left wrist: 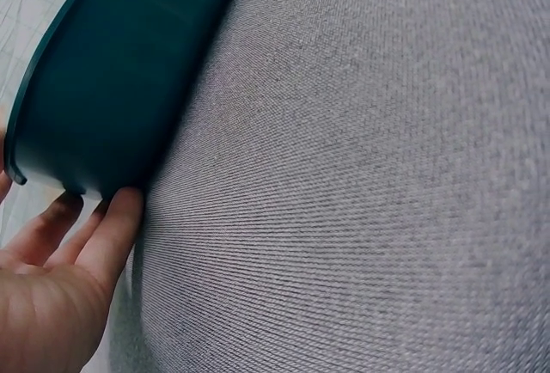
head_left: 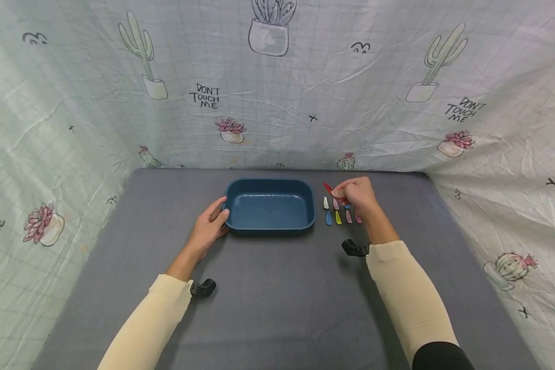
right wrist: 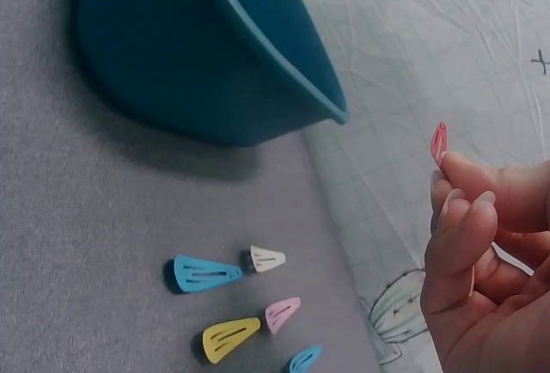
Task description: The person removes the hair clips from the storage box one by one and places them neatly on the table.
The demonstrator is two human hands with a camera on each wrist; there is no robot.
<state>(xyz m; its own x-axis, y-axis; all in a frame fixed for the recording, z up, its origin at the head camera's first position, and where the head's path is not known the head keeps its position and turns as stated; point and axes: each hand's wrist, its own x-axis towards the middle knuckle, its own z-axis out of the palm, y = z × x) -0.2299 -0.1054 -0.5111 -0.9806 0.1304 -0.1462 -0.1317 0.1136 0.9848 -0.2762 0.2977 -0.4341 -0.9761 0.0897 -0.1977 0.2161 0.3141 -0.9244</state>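
My left hand (head_left: 208, 226) holds the left end of a deep blue rectangular plastic bin (head_left: 268, 230). In the left wrist view its fingers (left wrist: 116, 227) press against the bin's outer end wall. Past the bin's right end, my right hand (head_left: 358, 195) pinches a red snap hair clip (right wrist: 439, 145) between thumb and fingertips, raised above the table. Beneath it lie more snap hair clips in two short rows: a white clip (right wrist: 267, 259), a blue clip (right wrist: 206, 274), a yellow clip (right wrist: 230, 340) and a pink clip (right wrist: 282, 314) among them. The hand covers part of the rows.
A grey cloth covers the table (head_left: 277, 308). Behind it and at both sides hangs a pale curtain (head_left: 351, 92) printed with cacti and lettering. Each wrist carries a black camera mount (head_left: 203, 288).
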